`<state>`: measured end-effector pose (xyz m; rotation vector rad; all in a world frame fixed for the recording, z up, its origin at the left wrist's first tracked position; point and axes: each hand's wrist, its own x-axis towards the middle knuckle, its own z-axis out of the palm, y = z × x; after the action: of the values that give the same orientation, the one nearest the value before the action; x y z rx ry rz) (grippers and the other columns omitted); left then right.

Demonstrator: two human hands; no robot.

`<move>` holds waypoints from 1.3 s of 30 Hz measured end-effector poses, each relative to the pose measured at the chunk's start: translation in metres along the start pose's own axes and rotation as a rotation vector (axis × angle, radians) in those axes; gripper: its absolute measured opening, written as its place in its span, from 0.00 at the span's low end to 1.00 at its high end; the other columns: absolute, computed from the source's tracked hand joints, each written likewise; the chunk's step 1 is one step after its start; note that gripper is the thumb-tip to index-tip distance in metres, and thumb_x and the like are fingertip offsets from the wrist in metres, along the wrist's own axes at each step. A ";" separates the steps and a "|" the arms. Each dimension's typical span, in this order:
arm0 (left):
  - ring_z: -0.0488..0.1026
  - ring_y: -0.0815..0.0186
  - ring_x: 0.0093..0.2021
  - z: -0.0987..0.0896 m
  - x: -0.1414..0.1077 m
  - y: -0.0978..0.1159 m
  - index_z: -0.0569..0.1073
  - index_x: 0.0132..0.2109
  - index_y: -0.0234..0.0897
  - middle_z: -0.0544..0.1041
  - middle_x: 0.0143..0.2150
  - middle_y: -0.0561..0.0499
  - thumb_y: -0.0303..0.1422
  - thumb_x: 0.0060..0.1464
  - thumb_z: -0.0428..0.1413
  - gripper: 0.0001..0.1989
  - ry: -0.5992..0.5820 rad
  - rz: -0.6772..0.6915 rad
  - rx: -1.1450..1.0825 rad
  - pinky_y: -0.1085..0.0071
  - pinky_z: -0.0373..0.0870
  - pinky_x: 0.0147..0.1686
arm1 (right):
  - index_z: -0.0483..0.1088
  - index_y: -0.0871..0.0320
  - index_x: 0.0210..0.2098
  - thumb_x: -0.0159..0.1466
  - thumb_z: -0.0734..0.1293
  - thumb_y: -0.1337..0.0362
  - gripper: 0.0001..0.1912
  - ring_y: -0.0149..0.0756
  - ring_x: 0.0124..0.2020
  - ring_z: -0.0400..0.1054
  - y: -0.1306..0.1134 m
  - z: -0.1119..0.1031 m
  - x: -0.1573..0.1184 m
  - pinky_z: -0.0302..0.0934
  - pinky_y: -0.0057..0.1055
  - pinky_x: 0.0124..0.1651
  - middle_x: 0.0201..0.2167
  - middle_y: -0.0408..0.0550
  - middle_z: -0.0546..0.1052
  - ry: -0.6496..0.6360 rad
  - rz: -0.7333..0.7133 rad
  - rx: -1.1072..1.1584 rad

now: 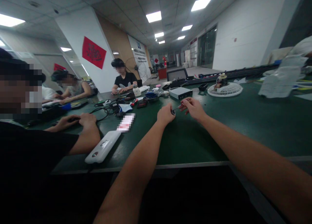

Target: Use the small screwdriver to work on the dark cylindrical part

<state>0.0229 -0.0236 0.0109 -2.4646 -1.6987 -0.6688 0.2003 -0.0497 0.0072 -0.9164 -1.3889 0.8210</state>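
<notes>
Just above the green table (195, 146), my left hand (166, 115) is closed round a small dark round part (173, 112) with a light rim. My right hand (191, 108) pinches a thin metal tool (179, 106), whose tip points left at the round part. Most of the tool's handle is hidden by my fingers. Behind my hands lies a silver-grey box (180, 93) with a dark front.
A white fan grille (224, 89) with a motor lies at the back right, near a clear plastic bag (279, 79). Left stand a white power strip-like case (103, 147), a lit phone (126, 122), cables (107, 108) and a person's forearms (89, 133). Other people sit farther back.
</notes>
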 end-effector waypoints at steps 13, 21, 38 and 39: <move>0.77 0.55 0.40 0.002 0.001 -0.002 0.69 0.46 0.42 0.78 0.39 0.45 0.35 0.55 0.57 0.11 0.010 0.017 -0.017 0.65 0.70 0.38 | 0.68 0.58 0.38 0.69 0.62 0.58 0.10 0.34 0.27 0.76 -0.002 0.000 -0.001 0.63 0.25 0.21 0.31 0.51 0.81 -0.006 0.026 0.023; 0.77 0.56 0.41 -0.001 0.000 -0.001 0.69 0.46 0.41 0.78 0.39 0.45 0.35 0.54 0.58 0.12 -0.002 0.021 -0.005 0.66 0.70 0.37 | 0.69 0.58 0.37 0.69 0.62 0.56 0.11 0.35 0.26 0.75 -0.001 0.000 -0.002 0.63 0.25 0.21 0.30 0.52 0.81 -0.038 0.002 -0.111; 0.77 0.56 0.39 0.000 0.001 -0.002 0.69 0.45 0.42 0.78 0.38 0.46 0.35 0.54 0.57 0.12 0.003 0.020 -0.010 0.66 0.70 0.36 | 0.68 0.58 0.37 0.67 0.64 0.52 0.14 0.35 0.26 0.75 -0.002 0.001 -0.002 0.62 0.26 0.21 0.30 0.52 0.80 -0.048 -0.001 -0.055; 0.77 0.56 0.40 0.000 0.001 -0.002 0.69 0.45 0.42 0.78 0.39 0.45 0.35 0.54 0.57 0.12 0.002 0.018 -0.012 0.66 0.70 0.36 | 0.68 0.58 0.37 0.67 0.64 0.52 0.14 0.35 0.26 0.75 -0.003 0.002 -0.002 0.62 0.26 0.21 0.30 0.52 0.81 -0.039 0.006 -0.025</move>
<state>0.0214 -0.0222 0.0109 -2.4829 -1.6745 -0.6817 0.1984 -0.0528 0.0085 -0.9291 -1.4336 0.8314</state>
